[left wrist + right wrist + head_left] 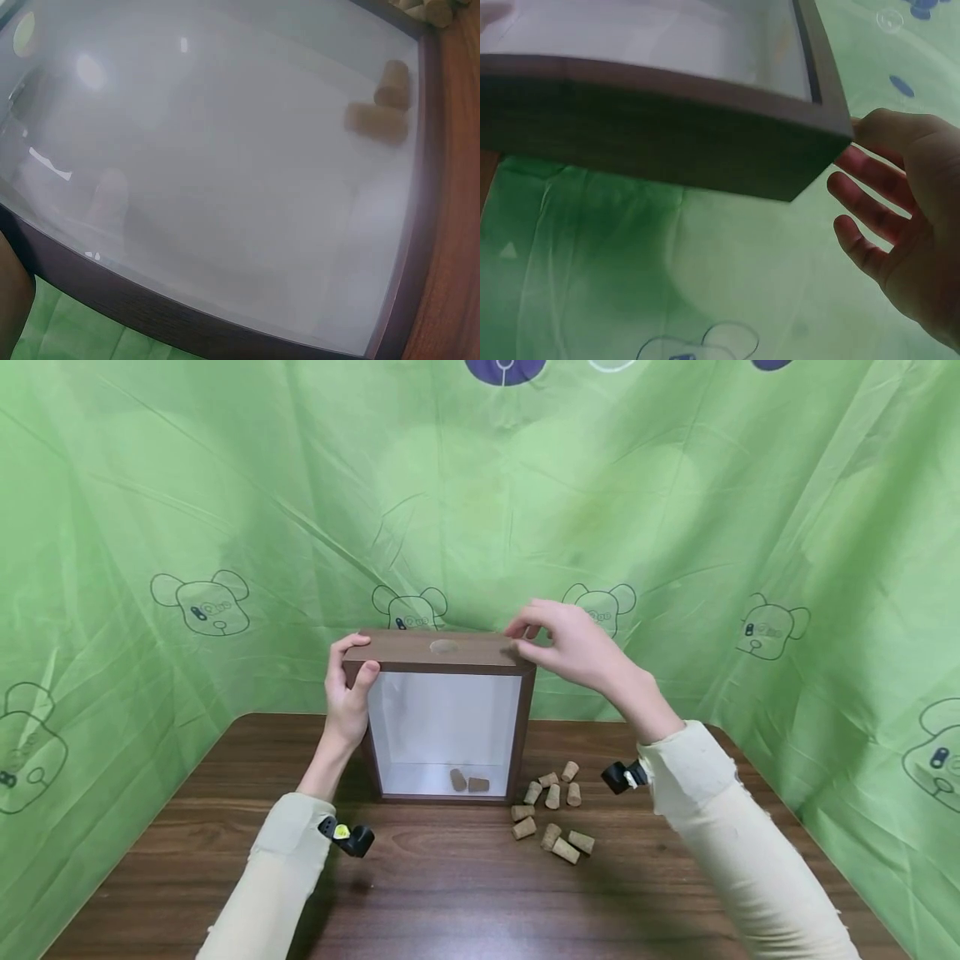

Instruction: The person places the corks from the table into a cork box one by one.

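A brown wooden shadow box frame [442, 668] with a clear front and white back stands upright on the table. Its top face has an oval slot [444, 647]. Two corks [468, 782] lie at the bottom inside, also visible as cork shapes [379, 120] through the front in the left wrist view. My left hand [348, 693] grips the frame's upper left corner, thumb in front and fingers over the top. At the upper right corner, my right hand [566, 639] has its fingertips right at the top edge. In the right wrist view its fingers [874, 210] are loosely bent beside the corner.
Several loose corks [552, 796] lie on the dark wooden table [450, 877], right of the frame and in front of its lower right corner. A green printed curtain [450, 527] hangs close behind the frame and along both sides.
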The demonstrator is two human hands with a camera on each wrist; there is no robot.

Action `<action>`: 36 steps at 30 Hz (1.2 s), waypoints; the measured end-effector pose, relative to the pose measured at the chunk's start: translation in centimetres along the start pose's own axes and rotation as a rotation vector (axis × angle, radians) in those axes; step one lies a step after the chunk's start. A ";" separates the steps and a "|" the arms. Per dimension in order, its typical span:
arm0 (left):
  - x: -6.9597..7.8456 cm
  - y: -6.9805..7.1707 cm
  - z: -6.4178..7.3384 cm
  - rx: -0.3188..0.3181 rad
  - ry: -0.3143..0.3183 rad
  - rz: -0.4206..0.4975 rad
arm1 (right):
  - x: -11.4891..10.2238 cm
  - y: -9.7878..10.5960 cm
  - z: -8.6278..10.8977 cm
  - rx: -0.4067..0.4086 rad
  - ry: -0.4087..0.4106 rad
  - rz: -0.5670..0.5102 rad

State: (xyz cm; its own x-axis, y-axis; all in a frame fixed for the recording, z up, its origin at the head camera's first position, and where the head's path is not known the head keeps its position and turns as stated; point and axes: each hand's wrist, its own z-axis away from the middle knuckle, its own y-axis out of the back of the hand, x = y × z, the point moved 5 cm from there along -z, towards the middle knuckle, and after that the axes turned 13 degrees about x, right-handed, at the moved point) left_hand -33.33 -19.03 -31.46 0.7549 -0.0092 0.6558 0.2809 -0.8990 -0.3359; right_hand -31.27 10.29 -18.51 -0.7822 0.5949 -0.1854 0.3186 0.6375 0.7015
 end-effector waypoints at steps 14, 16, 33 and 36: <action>-0.2 -0.1 0.0 -0.013 0.006 0.048 | 4.2 1.4 4.1 0.096 -0.103 -0.014; -0.2 -0.2 0.1 -0.016 0.004 0.044 | 4.9 1.4 4.7 0.094 -0.127 -0.010; 0.1 -0.2 0.1 -0.012 0.003 0.056 | 9.7 -0.7 9.9 0.061 -0.266 -0.015; 0.2 -0.2 0.0 -0.013 0.003 0.064 | 10.2 -1.1 10.6 0.049 -0.280 -0.021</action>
State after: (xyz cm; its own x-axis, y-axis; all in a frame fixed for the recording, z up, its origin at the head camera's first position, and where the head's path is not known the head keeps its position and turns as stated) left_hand -33.22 -18.88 -31.27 0.7690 -0.0685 0.6355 0.2240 -0.9023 -0.3683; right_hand -33.93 20.84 -28.52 -0.6128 0.6891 -0.3868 0.3352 0.6700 0.6624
